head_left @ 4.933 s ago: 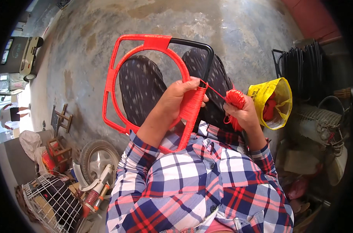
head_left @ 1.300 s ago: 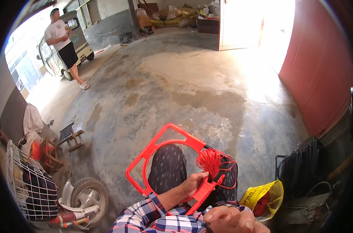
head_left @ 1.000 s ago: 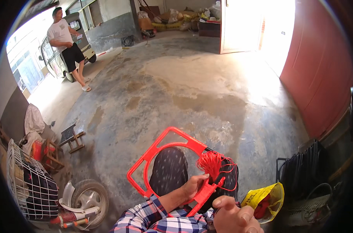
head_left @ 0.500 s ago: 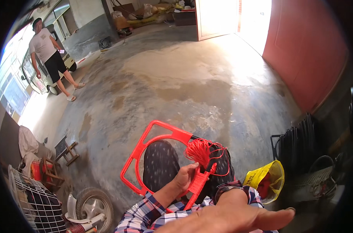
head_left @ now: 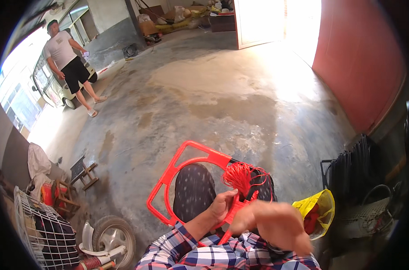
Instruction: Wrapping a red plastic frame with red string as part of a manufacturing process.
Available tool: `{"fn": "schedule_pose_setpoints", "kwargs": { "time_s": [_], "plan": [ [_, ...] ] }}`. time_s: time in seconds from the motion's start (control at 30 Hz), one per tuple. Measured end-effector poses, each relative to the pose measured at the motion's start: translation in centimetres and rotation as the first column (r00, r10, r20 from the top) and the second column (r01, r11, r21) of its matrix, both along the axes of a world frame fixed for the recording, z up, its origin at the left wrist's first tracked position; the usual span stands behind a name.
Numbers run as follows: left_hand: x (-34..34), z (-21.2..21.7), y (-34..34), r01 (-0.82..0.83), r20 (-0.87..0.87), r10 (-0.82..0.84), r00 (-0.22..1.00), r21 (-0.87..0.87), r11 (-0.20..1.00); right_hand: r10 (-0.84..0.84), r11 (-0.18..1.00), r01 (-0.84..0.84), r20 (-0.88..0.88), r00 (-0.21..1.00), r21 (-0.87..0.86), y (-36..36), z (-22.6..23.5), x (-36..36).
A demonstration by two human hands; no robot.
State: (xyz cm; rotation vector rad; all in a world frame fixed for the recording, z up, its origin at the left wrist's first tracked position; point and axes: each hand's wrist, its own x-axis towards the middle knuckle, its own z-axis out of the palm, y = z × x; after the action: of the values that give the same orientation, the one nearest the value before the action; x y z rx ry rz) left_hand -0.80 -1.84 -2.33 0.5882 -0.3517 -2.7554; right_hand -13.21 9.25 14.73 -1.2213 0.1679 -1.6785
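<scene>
A red plastic frame (head_left: 169, 173) with a round opening rests across my lap, around one dark-trousered knee (head_left: 194, 189). Part of its edge is black. On its right side a bunch of loose red cord (head_left: 237, 176) sticks out, and more cord is wound tightly below it. My left hand (head_left: 222, 206) is closed around the wound side, thumb upward beside the loose strands. In front of the frame's lower right, my right hand (head_left: 274, 222) is raised and smeared by motion. It covers part of the wound cord, and I cannot make out whether its fingers hold anything.
To my right stands a yellow bag (head_left: 313, 208) with red stuff inside. A wheel (head_left: 114, 238), a white wire basket (head_left: 47, 229) and a small stool (head_left: 83, 173) are at left. A person (head_left: 69, 63) stands by a vehicle at far left. Dark stacked items (head_left: 355, 166) stand at right.
My right hand has drawn back from the near lower edge up toward the wound cord. My left hand keeps its hold on the frame. The whole view has shifted slightly.
</scene>
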Motion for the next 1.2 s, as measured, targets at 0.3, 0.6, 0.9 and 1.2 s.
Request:
{"fn": "schedule_pose_setpoints", "kwargs": {
  "time_s": [0.3, 0.6, 0.9, 1.2],
  "plan": [
    [0.5, -0.5, 0.2, -0.062, -0.047, 0.055, 0.997, -0.168, 0.984, -0.147, 0.847, 0.188, -0.122, 0.982, 0.497, -2.2, -10.3, -1.7],
    [0.7, -1.5, -0.8, 0.015, 0.016, -0.015, 1.000, -0.004, 1.000, -0.012, 0.947, 0.247, -0.746, 0.665, 0.205, -3.1, -13.1, 2.2],
    [0.6, -2.4, -0.1, 0.025, 0.178, -0.016, 0.984, -0.044, 0.999, -0.134, 0.955, 0.293, -0.806, 0.577, 0.050, -3.2, -13.6, 2.6],
    [0.0, -0.4, 0.7, -0.039, 0.184, 0.041, 0.982, -0.011, 0.999, -0.088, 0.939, 0.317, -0.802, 0.591, 0.131, -2.6, -13.3, 2.5]
  ]
}}
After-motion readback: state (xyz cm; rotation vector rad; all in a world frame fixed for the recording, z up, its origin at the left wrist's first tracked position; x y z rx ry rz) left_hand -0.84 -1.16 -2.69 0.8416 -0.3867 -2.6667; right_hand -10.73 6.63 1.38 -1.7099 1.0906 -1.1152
